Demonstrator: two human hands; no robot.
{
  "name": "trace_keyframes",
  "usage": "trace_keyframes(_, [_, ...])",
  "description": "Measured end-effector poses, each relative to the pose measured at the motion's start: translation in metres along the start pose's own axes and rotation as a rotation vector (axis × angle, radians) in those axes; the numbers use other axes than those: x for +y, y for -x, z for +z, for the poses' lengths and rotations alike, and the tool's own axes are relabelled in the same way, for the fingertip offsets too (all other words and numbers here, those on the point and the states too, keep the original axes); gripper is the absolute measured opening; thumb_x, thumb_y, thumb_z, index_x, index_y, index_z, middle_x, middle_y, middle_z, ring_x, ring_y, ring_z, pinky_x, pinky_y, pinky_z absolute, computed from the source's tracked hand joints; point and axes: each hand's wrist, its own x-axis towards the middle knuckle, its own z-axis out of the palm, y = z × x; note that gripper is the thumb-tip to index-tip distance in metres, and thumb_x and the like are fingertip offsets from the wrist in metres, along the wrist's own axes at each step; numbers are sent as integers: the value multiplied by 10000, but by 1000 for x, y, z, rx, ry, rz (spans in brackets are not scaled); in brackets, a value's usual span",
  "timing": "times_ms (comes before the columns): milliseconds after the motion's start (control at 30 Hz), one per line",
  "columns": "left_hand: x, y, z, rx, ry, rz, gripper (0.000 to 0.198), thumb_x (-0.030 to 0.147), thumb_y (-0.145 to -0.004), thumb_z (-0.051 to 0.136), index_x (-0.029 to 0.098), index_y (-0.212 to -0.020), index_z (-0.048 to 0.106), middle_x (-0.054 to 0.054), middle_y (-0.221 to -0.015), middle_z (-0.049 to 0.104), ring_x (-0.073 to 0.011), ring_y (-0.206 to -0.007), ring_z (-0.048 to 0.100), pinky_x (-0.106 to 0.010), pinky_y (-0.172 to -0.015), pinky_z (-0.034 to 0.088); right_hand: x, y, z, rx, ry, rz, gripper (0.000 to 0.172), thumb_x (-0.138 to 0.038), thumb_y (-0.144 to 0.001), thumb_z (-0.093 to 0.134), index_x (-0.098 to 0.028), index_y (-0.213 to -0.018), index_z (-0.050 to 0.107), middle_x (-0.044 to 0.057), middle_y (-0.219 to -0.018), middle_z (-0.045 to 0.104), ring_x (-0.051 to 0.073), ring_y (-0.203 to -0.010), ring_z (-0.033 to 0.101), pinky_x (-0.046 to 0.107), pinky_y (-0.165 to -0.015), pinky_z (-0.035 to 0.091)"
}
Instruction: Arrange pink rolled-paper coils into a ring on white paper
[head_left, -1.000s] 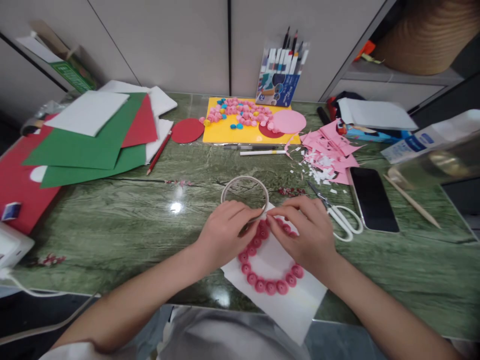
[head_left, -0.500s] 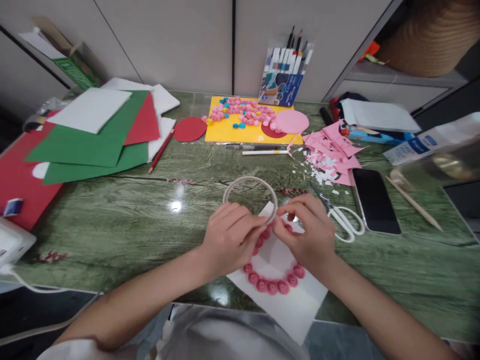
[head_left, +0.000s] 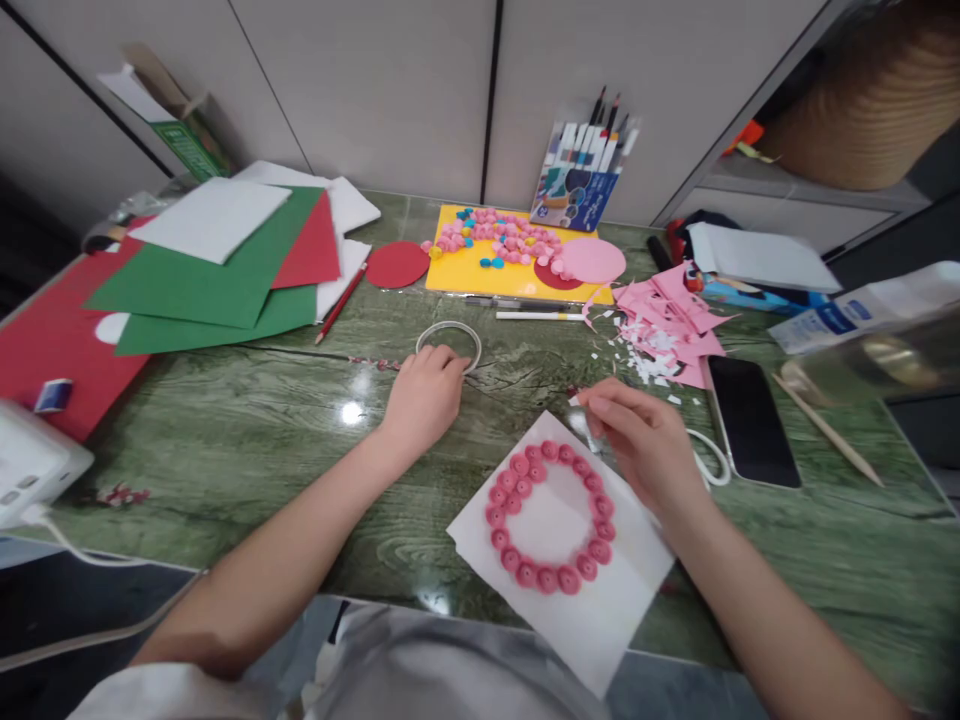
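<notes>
Two bare hands over a green, wood-grained bench (head_left: 262,430), spread well apart. Left hand (head_left: 426,395) lies at the near edge of a pale tape ring (head_left: 448,324), fingers on its rim; cannot tell whether they grip it or merely rest there. Right hand (head_left: 649,435) has thumb and forefinger pinched together on a small white bit (head_left: 575,401), held just beyond the sheet's far corner. White sheet (head_left: 592,640) sits cornerwise between the forearms, near corner jutting past the bench edge. On it, a closed loop of pink coils (head_left: 547,578), with a few more set inside, touching, at the upper left. Scissors (head_left: 724,465) partly hidden behind the right hand, white handle showing; phone (head_left: 754,420) just beside, face up, dark. Beyond: pink paper scraps (head_left: 667,310) strewn with white snippets (head_left: 652,345). Far side, a yellow sheet (head_left: 480,283) bearing small pink, blue and yellow pieces (head_left: 517,240); red disc (head_left: 397,265) at its left. Farther left, stacked green paper (head_left: 210,285), red pencil (head_left: 343,302) alongside.
</notes>
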Motion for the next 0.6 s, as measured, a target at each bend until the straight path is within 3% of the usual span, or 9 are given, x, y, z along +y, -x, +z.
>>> trace_keyframes(133, [13, 0, -8, 0, -41, 64, 320, 184, -839, 433, 153, -1141, 536, -104, -1086, 561, -238, -979, 499, -368, -808, 406, -4, 1, -1, -13, 20, -1, 136, -301, -774, 577, -212, -801, 676, -14, -715, 497, 78, -570, 421, 236, -538, 317])
trace_keyframes(233, [21, -17, -11, 8, -86, 122, 288, 163, -839, 412, 145, -1084, 564, -118, -1017, 575, -246, -971, 498, -373, -802, 393, -7, 3, -2, -11, 47, -20, 166, -326, -766, 578, -208, -831, 674, -12, -716, 494, 83, -568, 423, 234, -522, 326])
trace_keyframes(333, [11, -56, -3, 50, -97, 12, 259, 141, -834, 402, 120, -997, 601, -141, -928, 581, -267, -953, 507, -374, -781, 379, -8, 3, -3, -14, 81, -41, 184, -341, -766, 574, -208, -847, 671, -15, -702, 489, 83, -557, 425, 232, -509, 328])
trace_keyframes(400, [-2, -89, 7, 84, 11, -93, 252, 140, -837, 405, 109, -983, 608, -152, -968, 576, -262, -965, 509, -364, -798, 373, -7, 1, -4, -11, 89, -49, 182, -339, -767, 571, -209, -847, 670, -18, -700, 490, 81, -553, 429, 232, -511, 332])
trace_keyframes(600, [-30, -164, 32, 134, 132, -77, 216, 155, -847, 429, 86, -962, 599, -112, -1010, 572, -176, -936, 505, -286, -821, 371, -8, -4, -8, -4, 86, -48, 175, -331, -760, 570, -211, -845, 665, -16, -725, 514, 80, -556, 446, 231, -519, 354])
